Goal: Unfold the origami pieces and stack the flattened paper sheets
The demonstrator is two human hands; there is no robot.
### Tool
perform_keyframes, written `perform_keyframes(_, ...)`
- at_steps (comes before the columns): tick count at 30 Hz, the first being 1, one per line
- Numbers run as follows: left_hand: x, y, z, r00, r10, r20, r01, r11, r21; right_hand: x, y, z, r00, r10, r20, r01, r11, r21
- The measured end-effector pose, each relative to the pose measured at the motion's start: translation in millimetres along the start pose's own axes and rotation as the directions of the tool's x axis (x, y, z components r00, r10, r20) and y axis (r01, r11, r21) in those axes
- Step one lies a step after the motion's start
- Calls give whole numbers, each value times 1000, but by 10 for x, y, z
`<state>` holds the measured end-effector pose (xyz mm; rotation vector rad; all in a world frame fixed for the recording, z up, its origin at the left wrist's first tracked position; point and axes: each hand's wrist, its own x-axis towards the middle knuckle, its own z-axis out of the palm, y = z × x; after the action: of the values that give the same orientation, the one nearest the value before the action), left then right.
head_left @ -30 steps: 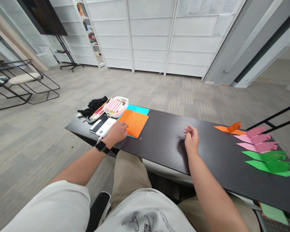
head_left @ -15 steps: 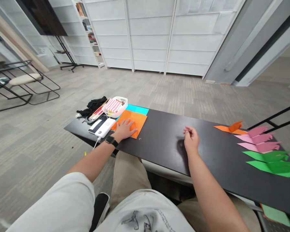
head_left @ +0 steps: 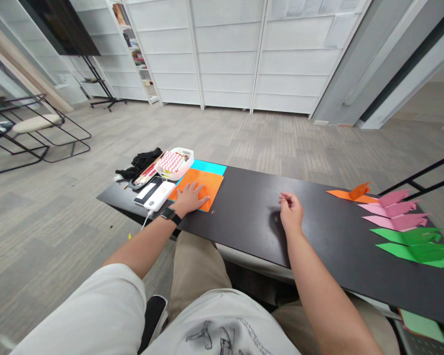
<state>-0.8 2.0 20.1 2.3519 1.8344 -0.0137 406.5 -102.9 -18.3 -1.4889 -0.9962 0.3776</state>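
My left hand (head_left: 189, 198) lies with fingers spread on a sheet of orange paper (head_left: 213, 184) at the left part of the dark table (head_left: 244, 217). Blue paper (head_left: 209, 167) shows from under the orange sheet along its far edge. Above the table's middle, my right hand (head_left: 291, 212) hovers with its fingers curled in; whether anything is inside them I cannot make out. Toward the right end stand several folded paper figures: an orange one (head_left: 355, 194), pink ones (head_left: 395, 209) and green ones (head_left: 416, 246).
Left of the orange sheet lie a white power bank (head_left: 157, 196) with a cable, a white basket (head_left: 187, 167) holding a zigzag-patterned pouch (head_left: 170, 161), a tray of pencils (head_left: 146, 175) and black cloth (head_left: 142, 162). Light green paper (head_left: 422, 324) sits low at the right, below the tabletop.
The view has shifted very slightly. Both hands keep their places, the left on the orange paper and the right above the table.
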Motion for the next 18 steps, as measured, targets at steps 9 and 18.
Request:
perform_keyframes(9, 0, -2, -40, 1000, -7, 18, 8, 1000, -16, 2, -2, -3, 1000, 10, 0, -10, 1000, 27)
perform_keyframes(18, 16, 49, -129, 989, 51, -136, -55, 998, -28, 4, 35, -3, 1000, 0, -7, 0, 999, 40)
